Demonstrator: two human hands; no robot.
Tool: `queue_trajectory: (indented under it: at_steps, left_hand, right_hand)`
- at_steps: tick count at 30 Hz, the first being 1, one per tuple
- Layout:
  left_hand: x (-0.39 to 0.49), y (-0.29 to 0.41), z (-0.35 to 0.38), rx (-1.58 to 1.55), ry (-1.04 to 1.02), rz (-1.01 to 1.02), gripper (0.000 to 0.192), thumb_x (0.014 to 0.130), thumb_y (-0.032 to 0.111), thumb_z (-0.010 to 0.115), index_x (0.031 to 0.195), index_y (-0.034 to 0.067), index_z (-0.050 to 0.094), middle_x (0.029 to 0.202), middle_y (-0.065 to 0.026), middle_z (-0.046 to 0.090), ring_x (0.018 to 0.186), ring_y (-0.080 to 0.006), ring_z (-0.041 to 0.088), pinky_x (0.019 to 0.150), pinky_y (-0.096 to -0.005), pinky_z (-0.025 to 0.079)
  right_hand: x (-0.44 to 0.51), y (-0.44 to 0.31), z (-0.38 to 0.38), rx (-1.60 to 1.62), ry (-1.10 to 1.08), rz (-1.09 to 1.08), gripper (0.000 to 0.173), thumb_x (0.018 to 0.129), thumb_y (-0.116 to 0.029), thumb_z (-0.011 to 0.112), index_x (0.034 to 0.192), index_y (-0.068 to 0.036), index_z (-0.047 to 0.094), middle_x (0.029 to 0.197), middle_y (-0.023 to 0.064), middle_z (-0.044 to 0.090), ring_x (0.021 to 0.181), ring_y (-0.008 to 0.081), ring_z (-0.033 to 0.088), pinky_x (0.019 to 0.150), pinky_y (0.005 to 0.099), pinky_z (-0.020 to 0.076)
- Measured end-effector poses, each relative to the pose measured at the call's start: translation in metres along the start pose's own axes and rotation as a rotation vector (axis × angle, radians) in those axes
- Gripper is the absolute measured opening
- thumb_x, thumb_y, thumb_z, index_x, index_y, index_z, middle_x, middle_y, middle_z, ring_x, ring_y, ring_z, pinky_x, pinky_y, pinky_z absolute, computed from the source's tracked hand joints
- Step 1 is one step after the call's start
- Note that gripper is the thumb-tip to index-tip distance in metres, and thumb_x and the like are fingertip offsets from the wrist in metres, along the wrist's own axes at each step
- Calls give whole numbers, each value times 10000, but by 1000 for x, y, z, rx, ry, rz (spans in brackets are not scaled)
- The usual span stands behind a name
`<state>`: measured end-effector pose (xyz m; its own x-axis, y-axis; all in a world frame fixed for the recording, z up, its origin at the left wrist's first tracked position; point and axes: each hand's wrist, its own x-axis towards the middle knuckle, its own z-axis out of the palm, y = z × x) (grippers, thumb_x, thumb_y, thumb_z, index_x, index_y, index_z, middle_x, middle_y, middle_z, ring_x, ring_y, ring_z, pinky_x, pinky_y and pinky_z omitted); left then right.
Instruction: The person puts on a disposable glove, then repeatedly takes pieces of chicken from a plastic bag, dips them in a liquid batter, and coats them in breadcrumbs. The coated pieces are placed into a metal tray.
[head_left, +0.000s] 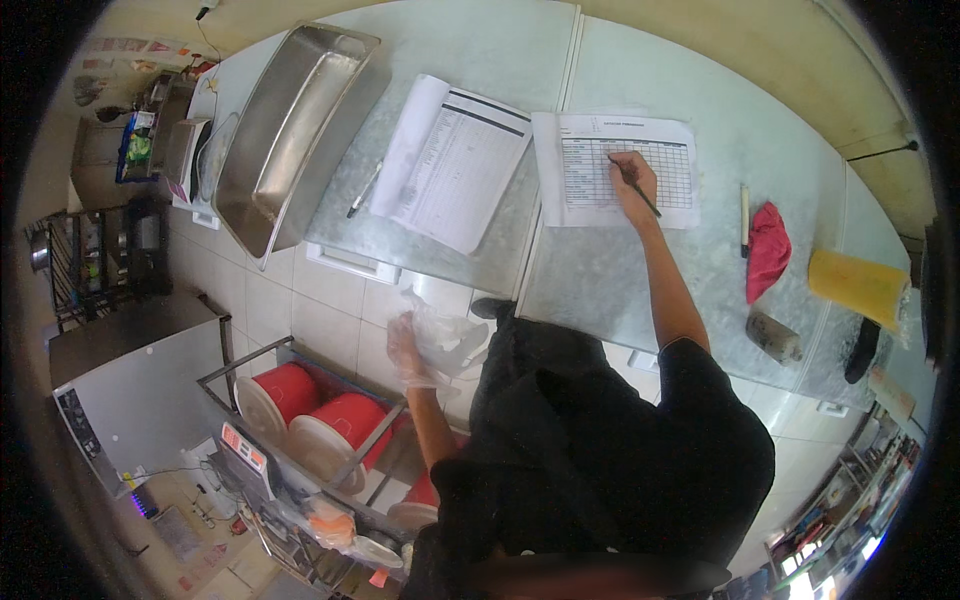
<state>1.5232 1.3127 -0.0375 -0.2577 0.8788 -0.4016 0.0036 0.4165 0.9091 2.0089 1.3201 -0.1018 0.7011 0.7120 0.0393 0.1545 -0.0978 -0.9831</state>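
Observation:
My right hand (634, 186) grips a dark pen (643, 196) over a printed form (581, 206) with a grid of rows and columns. The form lies on the pale metal-look tabletop (585, 277) and bears writing. Away from the table's front edge, my left hand (406, 346) is low beside my leg, with thin clear plastic (450, 334) held in it and wrapped about the wrist; whether it is a bag or a glove I cannot tell. Left of the form lies a pad of printed sheets (469, 165), its top pages folded back.
A deep steel pan (300, 142) and a pen (365, 191) lie left. At right are a marker (744, 221), a red cloth (768, 251), a grey cylindrical object (774, 337) and a yellow packet (859, 285). Lidded red tubs (337, 427) stand in a metal rack behind my left arm.

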Motion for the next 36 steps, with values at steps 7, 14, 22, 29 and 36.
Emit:
queue_trajectory:
  at_steps: [7, 14, 22, 29, 36]
  left_hand:
    - [5, -5, -8, 92, -125, 0, 424, 1050, 340, 589, 1337, 28, 603, 1284, -67, 595, 1206, -203, 537, 1058, -362, 430]
    - [-8, 5, 15, 5, -175, 48, 253, 1046, 266, 634, 1169, 50, 685, 1066, -6, 648, 999, -122, 587, 908, -304, 486]
    - [-11, 17, 24, -47, -148, -12, 234, 1044, 278, 651, 1129, 62, 681, 1047, 2, 644, 975, -111, 590, 865, -276, 489]
    - [-8, 10, 20, -23, -122, -31, 261, 1039, 277, 647, 1153, 45, 680, 1075, -19, 644, 990, -139, 587, 890, -297, 493]
    - [-6, 8, 20, -40, -156, -35, 256, 1049, 250, 627, 1163, 27, 679, 1077, -17, 643, 993, -132, 583, 897, -286, 485]
  right_hand:
    - [-3, 8, 2, -269, 23, 7, 128, 950, -126, 695, 972, -5, 660, 804, 108, 708, 736, 151, 668, 709, 317, 541]
    - [-2, 6, 6, -316, 5, 19, 127, 948, -121, 693, 970, -5, 645, 823, 136, 713, 741, 208, 700, 714, 343, 551]
    - [-1, 11, 6, -345, -7, -46, 118, 949, -110, 688, 959, -2, 644, 820, 153, 711, 736, 237, 707, 696, 351, 551]
    - [-2, 6, 4, -314, 0, -19, 120, 953, -117, 688, 959, -6, 644, 817, 149, 707, 722, 227, 695, 686, 353, 548]
    - [-1, 10, 6, -340, 21, -5, 123, 962, -139, 679, 960, -19, 650, 810, 145, 705, 735, 230, 695, 699, 349, 547]
